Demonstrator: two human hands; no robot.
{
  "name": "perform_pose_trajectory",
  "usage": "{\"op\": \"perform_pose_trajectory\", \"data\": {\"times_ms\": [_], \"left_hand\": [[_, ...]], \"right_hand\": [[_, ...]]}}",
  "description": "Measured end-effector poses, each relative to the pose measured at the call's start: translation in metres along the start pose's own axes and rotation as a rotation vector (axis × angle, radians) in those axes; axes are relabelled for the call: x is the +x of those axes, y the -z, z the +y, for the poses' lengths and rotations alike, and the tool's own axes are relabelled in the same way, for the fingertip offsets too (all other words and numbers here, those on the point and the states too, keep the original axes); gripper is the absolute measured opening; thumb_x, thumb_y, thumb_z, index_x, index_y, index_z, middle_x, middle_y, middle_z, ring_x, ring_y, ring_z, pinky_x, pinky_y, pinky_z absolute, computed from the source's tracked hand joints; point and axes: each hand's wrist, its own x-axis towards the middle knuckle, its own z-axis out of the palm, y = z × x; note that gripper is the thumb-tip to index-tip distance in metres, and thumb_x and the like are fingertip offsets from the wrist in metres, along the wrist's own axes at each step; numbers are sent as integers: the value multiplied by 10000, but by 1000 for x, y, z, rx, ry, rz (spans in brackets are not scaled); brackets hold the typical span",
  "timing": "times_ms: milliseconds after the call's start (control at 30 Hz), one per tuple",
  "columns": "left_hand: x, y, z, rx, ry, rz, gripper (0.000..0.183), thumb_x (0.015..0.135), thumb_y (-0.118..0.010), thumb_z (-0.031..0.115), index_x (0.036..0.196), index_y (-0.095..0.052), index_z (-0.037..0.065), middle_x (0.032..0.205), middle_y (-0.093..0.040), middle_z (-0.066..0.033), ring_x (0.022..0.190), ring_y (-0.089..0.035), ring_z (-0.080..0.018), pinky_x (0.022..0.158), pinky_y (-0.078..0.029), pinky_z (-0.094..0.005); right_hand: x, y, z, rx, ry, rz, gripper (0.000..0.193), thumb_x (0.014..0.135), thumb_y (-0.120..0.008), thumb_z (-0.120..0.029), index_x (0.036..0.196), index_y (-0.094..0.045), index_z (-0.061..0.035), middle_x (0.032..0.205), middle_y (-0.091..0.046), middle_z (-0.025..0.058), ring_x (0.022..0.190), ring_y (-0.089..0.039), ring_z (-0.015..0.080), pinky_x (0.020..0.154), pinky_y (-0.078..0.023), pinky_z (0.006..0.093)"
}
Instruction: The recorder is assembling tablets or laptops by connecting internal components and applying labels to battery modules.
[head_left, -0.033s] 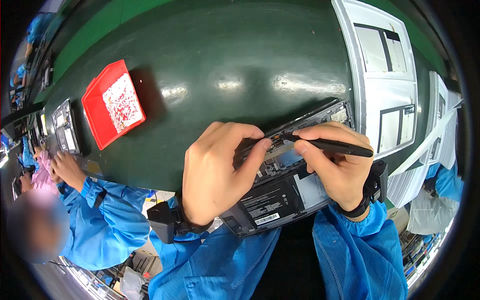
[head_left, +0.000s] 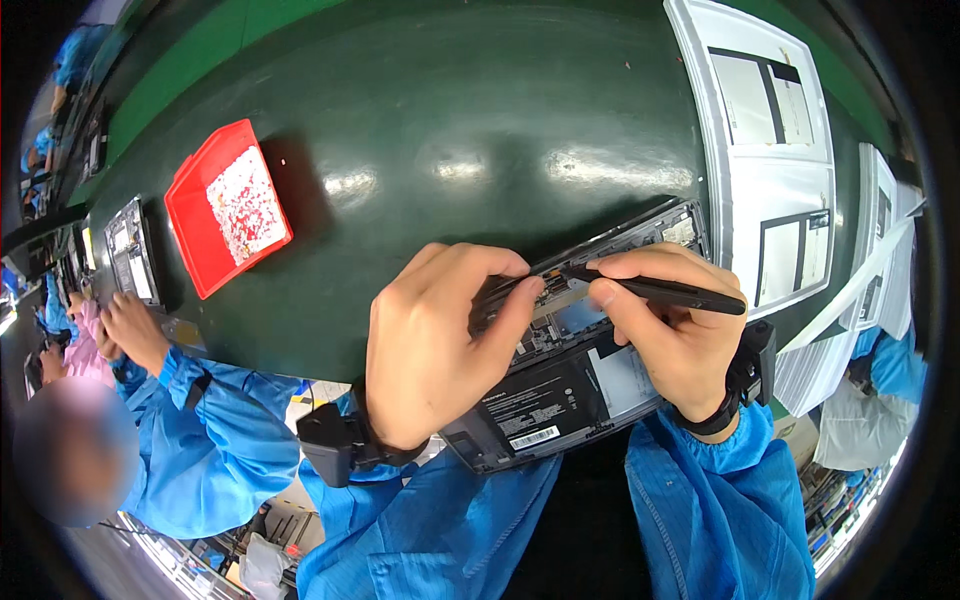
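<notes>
An opened electronic device, like a laptop base or tablet (head_left: 577, 318), lies tilted in front of me at the table's near edge, its circuit boards and black battery (head_left: 530, 405) exposed. Between thumb and fingers, my right hand (head_left: 675, 325) grips slim black tweezers (head_left: 690, 294), their tip pointing left onto the board near the far edge. My left hand (head_left: 425, 345) is closed in a pinch at the same spot, thumb and forefinger almost touching the tweezers' tip. Whatever the left fingertips hold is too small or hidden to name.
A red bin (head_left: 190, 235) with small white bits stands at the left. White trays (head_left: 770, 185) with dark-edged panels rest at the right, more stacked beyond. Another opened device (head_left: 130, 255) lies far left, near a co-worker's hand (head_left: 135, 330) and blue sleeve.
My hands, the tweezers and the device look the same. At the left, the co-worker's hand has shifted very slightly.
</notes>
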Motion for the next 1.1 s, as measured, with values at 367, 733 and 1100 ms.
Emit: {"op": "perform_pose_trajectory", "data": {"times_ms": [367,733,1100], "left_hand": [[-6,-7,-9,483,-641,91,304,725,-825,75,1002,-734,-10,1057,-714,-146,779,-712,-257,642,-606,-336],[-5,-1,-8,502,-646,26,346,723,-847,117,1030,-745,-7,1081,-719,-149,801,-711,-252,662,-612,-324],[-10,1,-27,523,-750,57,259,822,-799,146,1035,-761,2,1148,-709,-152,817,-682,-205,647,-584,-280]], "right_hand": [[0,0,1,-15,53,20,180,815,-814,0,991,-776,-12,883,-745,73,634,-626,56,503,-435,180],[1,1,1,-114,174,-28,169,824,-798,9,989,-766,0,914,-753,119,713,-707,134,595,-539,231],[3,-3,0,-11,182,-151,192,785,-807,54,969,-755,39,998,-766,171,864,-758,222,759,-604,289]]}}
